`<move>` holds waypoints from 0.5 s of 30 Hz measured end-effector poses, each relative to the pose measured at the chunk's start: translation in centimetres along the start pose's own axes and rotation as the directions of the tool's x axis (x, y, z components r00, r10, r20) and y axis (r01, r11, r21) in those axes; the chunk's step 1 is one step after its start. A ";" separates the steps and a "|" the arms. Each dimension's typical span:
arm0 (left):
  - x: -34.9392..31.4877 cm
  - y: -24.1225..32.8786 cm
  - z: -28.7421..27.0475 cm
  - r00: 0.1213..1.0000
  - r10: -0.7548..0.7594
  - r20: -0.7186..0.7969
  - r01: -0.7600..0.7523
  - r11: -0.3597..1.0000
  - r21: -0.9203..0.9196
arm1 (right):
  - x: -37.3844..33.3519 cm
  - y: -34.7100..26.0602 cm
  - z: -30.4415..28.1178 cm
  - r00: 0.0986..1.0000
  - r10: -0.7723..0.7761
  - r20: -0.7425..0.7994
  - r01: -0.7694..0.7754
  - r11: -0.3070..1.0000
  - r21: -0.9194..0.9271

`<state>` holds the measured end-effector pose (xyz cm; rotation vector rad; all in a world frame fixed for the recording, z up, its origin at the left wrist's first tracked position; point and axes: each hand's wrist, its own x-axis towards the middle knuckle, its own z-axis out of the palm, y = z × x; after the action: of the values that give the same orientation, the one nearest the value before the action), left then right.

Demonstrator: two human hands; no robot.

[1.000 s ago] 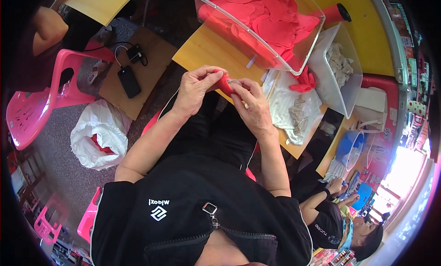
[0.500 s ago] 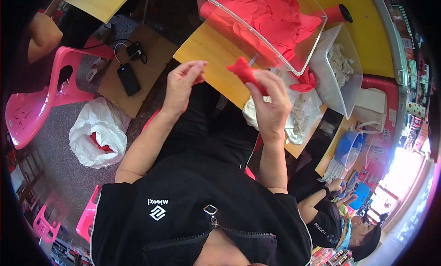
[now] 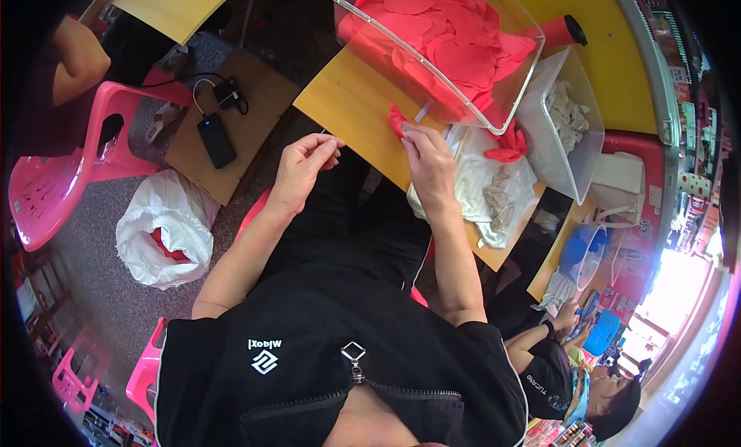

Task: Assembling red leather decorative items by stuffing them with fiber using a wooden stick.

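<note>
My right hand [image 3: 434, 173] grips a small red cloth piece [image 3: 396, 120], which sticks out past the fingertips over the wooden tabletop [image 3: 351, 99]. Off the table's near edge, my left hand [image 3: 302, 169] has its thumb and fingertips pinched together; whatever may be between them is too small to make out. The two hands are apart. Beyond them stands a clear plastic bin [image 3: 436, 61] heaped with red cut cloth pieces [image 3: 463, 34]. White cloth [image 3: 478, 184] lies on the table beside my right wrist, with another crumpled red piece [image 3: 509, 144] at its far side.
Right of the red pieces, a second clear bin [image 3: 583, 157] holds off-white scraps [image 3: 567, 115]. A white sack [image 3: 166, 235] stands on the floor at left, near a pink chair [image 3: 93, 150] and a cardboard sheet with a black power bank [image 3: 216, 140]. A co-worker [image 3: 552, 377] sits at lower right.
My right hand has moved left and turned, and less of the red cloth piece shows. My left hand has come slightly lower, still pinched.
</note>
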<state>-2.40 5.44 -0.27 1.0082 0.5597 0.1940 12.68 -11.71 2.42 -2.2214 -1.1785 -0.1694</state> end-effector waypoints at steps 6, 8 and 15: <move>-1.1 0.6 1.6 0.964 0.261 0.037 -0.255 0.886 0.388 | 0.2 -1.2 -0.8 0.992 0.050 -0.117 -0.048 0.999 0.018; -1.3 1.1 3.0 0.903 0.395 0.168 -0.421 0.740 0.525 | -0.7 -0.2 0.4 0.995 0.094 0.014 -0.094 0.995 -0.019; -0.3 0.2 4.4 0.599 0.699 0.391 -0.692 0.206 0.692 | 1.1 -6.7 -3.0 0.785 0.496 0.372 -0.619 0.652 0.438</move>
<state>-0.30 2.13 1.86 2.1739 0.0907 0.8347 8.56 -9.86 8.31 -1.9889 -0.4727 0.6192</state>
